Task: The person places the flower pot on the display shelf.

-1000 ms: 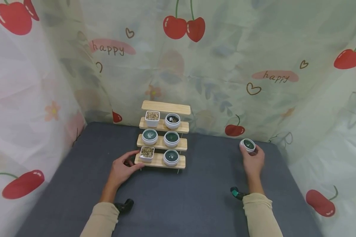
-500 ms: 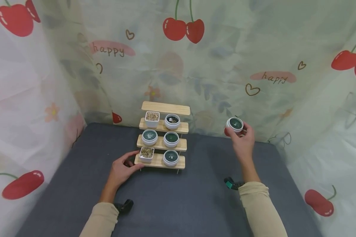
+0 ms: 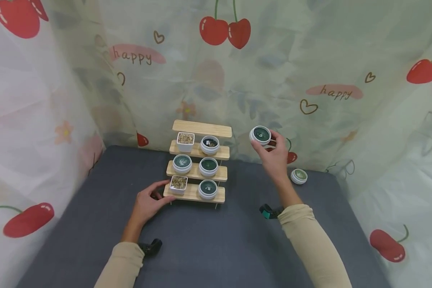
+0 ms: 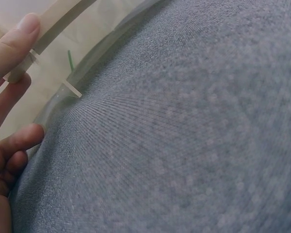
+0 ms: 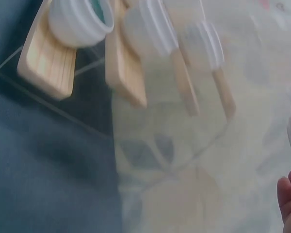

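A tiered wooden display stand (image 3: 201,128) stands at the back of the table, small white pots on its lower three boards. My left hand (image 3: 146,203) grips the left end of the lowest board, thumb (image 4: 17,43) on the wood and a finger beneath. That end carries a square pot (image 3: 179,185) of dried bits; a round dark-green pot (image 3: 207,189) sits to its right. Raised to the right of the top board, my right hand (image 3: 275,156) holds a round white pot (image 3: 261,135) with dark-green contents between thumb and fingers. Only its edge shows in the right wrist view.
Another round pot (image 3: 299,176), paler green inside, stands on the grey tablecloth (image 3: 216,248) at the back right. Fabric walls (image 3: 266,80) printed with cherries close in the back and sides. Thin wire legs (image 5: 53,109) hold up the stand.
My right hand has carried the round pot up and left from the table's right side towards the stand, uncovering the pot behind it. The left hand keeps its place on the lowest board.
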`<action>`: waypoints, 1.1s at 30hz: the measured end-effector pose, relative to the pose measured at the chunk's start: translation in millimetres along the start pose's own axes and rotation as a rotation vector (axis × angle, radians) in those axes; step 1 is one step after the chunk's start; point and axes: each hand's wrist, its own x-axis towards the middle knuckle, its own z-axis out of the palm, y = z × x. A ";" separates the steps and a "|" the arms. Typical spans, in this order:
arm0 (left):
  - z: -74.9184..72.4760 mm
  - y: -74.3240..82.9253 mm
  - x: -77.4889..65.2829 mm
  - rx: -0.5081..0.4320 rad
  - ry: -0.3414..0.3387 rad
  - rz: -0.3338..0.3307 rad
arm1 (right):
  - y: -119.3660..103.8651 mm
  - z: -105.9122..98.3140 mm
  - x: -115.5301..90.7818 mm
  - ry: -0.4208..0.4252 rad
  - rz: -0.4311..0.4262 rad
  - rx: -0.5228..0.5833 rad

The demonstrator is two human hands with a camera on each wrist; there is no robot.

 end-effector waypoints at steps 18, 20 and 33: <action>0.5 1.2 -0.8 0.000 0.001 -0.008 | -34.3 77.5 14.3 -0.125 -0.042 0.136; 0.6 0.9 -0.8 -0.002 0.003 -0.004 | -35.8 85.2 16.9 -0.139 -0.036 0.146; 0.1 1.9 -0.6 -0.012 -0.006 -0.002 | -57.3 128.7 29.4 -0.298 0.027 0.069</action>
